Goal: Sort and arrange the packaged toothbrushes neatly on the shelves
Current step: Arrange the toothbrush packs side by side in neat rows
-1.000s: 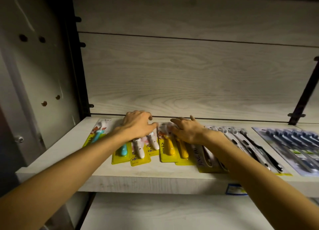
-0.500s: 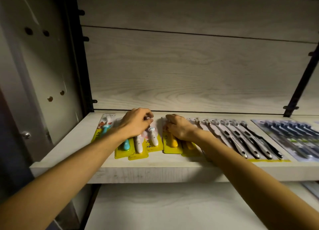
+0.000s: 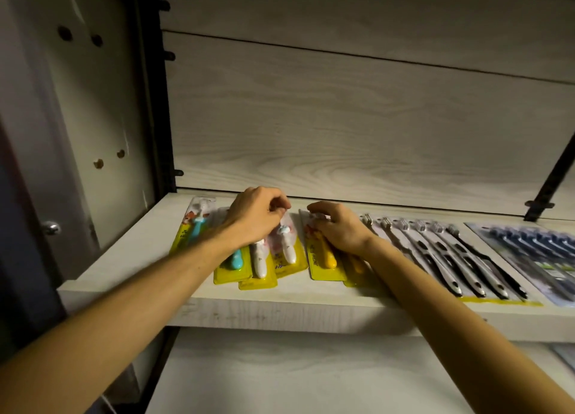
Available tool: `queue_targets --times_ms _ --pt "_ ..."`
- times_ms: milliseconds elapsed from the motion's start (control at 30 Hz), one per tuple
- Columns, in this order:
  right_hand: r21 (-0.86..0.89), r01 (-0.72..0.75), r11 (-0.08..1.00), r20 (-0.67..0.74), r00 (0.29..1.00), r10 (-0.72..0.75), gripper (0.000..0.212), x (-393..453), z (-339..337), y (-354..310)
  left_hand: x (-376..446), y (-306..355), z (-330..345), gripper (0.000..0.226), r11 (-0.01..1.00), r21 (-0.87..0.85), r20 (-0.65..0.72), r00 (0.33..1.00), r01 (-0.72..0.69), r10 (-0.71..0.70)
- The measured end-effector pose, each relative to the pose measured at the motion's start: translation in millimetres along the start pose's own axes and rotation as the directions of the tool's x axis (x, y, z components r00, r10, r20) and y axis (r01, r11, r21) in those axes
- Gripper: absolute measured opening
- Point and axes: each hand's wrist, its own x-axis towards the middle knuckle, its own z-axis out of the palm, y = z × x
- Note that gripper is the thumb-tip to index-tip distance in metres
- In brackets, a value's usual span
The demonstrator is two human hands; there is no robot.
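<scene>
Several yellow-carded children's toothbrush packs lie in a row on the pale wooden shelf (image 3: 130, 276). My left hand (image 3: 255, 217) lies over the blue-handled pack (image 3: 231, 266) and pinches the top of the white-handled pack (image 3: 284, 248) with curled fingers. My right hand (image 3: 337, 228) grips the top of the orange-handled pack (image 3: 323, 259), fingers curled over its far end. Another blue pack (image 3: 194, 224) lies alone at the far left. A second orange pack is mostly hidden under my right forearm.
Right of my hands lies a wide pack of grey and black adult toothbrushes (image 3: 451, 258), then a blue multi-pack (image 3: 535, 252) at the right edge. The wood back panel stands just behind. A lower shelf (image 3: 280, 373) runs below. A black bracket (image 3: 535, 208) stands at the back right.
Both hands have slid toward the back of the shelf onto the tops of the packs, fingers curling tighter. The orange pack moved slightly back and left. The camera shifted downward.
</scene>
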Motion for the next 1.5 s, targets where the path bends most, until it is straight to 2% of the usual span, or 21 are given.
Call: queue_targets --times_ms 300,400,533,700,767,833,967,1000,1033,1100,1167,1200,1367,1500 --pt "0.056 0.032 0.998 -0.036 0.999 -0.030 0.031 -7 1 0 -7 7 4 0.012 0.997 0.072 0.037 0.999 -0.037 0.034" --pt "0.074 0.043 0.996 -0.032 0.999 -0.041 0.029 -9 2 -1 -7 7 6 0.012 1.000 -0.022 0.032 0.999 -0.011 0.012" --pt "0.127 0.023 0.992 -0.039 0.999 -0.018 0.037 -11 3 0 -3 9 11 0.010 0.986 -0.162 0.044 0.999 0.027 -0.020" --pt "0.287 -0.039 0.957 -0.053 0.997 0.057 0.048 -11 4 0 -3 15 16 0.020 0.965 -0.260 0.103 0.994 0.006 0.022" --pt "0.284 -0.046 0.958 -0.048 0.997 0.063 0.053 -10 4 1 -4 16 16 0.022 0.965 -0.262 0.108 0.994 -0.001 0.030" --pt "0.265 -0.042 0.963 -0.035 0.998 0.053 0.056 -10 5 1 -4 16 16 0.018 0.962 -0.271 0.065 0.998 -0.002 0.020" --pt "0.226 -0.033 0.974 -0.008 0.999 0.036 0.056 -11 4 -1 -4 20 6 0.013 0.978 -0.209 -0.228 0.972 0.012 -0.061" --pt "0.205 -0.027 0.978 -0.006 1.000 0.029 0.053 -11 4 -2 -4 19 1 0.011 0.982 -0.185 -0.262 0.961 0.039 -0.088" --pt "0.177 -0.016 0.984 -0.006 1.000 0.017 0.047 -11 4 -2 -4 17 -4 0.010 0.987 -0.146 -0.245 0.964 0.071 -0.105" --pt "0.087 0.025 0.996 0.004 1.000 -0.025 0.035 -10 4 -1 -5 7 -14 0.016 0.993 -0.008 -0.064 0.991 0.117 -0.118" --pt "-0.015 0.060 0.998 0.018 0.998 -0.060 0.034 -8 5 0 -10 -4 -19 0.030 0.985 0.121 0.134 0.981 0.125 -0.141" --pt "-0.047 0.068 0.997 0.021 0.998 -0.067 0.034 -7 5 0 -13 -9 -19 0.033 0.982 0.138 0.173 0.973 0.131 -0.154" --pt "-0.090 0.072 0.993 0.032 0.997 -0.070 0.045 -7 7 2 -18 -18 -17 0.033 0.989 -0.024 0.141 0.980 0.144 -0.140" --pt "-0.130 0.065 0.989 0.044 0.997 -0.059 0.051 -8 8 1 -17 -18 -18 0.023 0.996 0.020 0.106 0.991 0.083 -0.084"
